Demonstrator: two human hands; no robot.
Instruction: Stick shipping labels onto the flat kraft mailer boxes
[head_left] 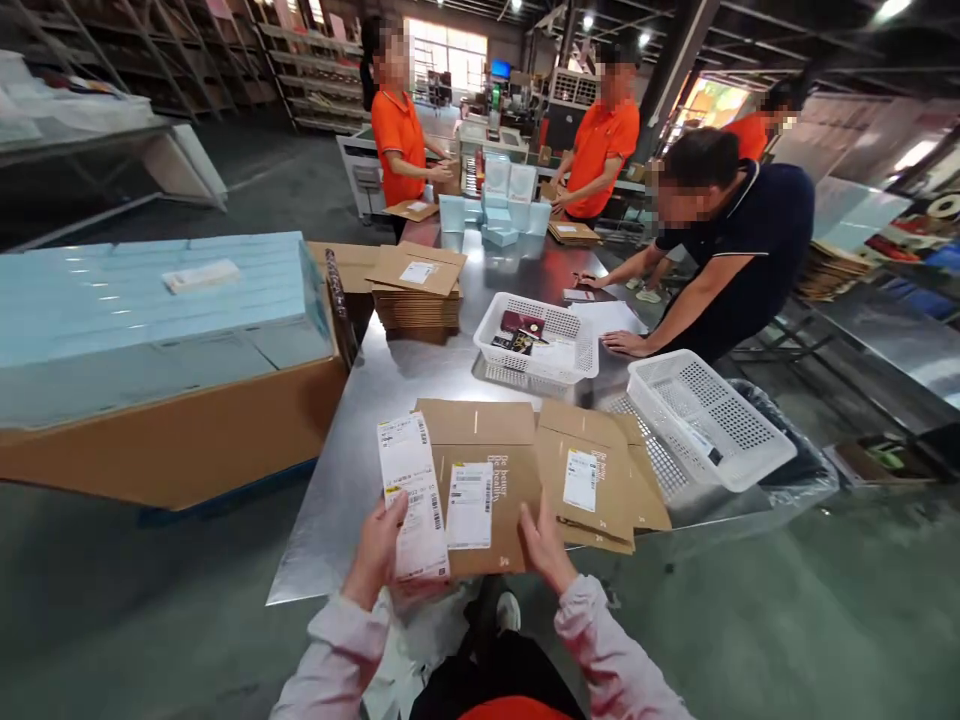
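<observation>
Left hand pinches a strip of labels; right hand grips the right edge of a cardboard mailer, at near edge of counter; more mailers just to the right.

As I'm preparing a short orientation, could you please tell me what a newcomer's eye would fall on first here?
Probably the large cardboard carton on the left, with its broad light-blue contents. Next, front and centre, comes the brown cardboard mailer, its right edge held by the right hand, while the left hand holds white labels along its left side. Bright orange shirts stand out beyond the metal table.
</observation>
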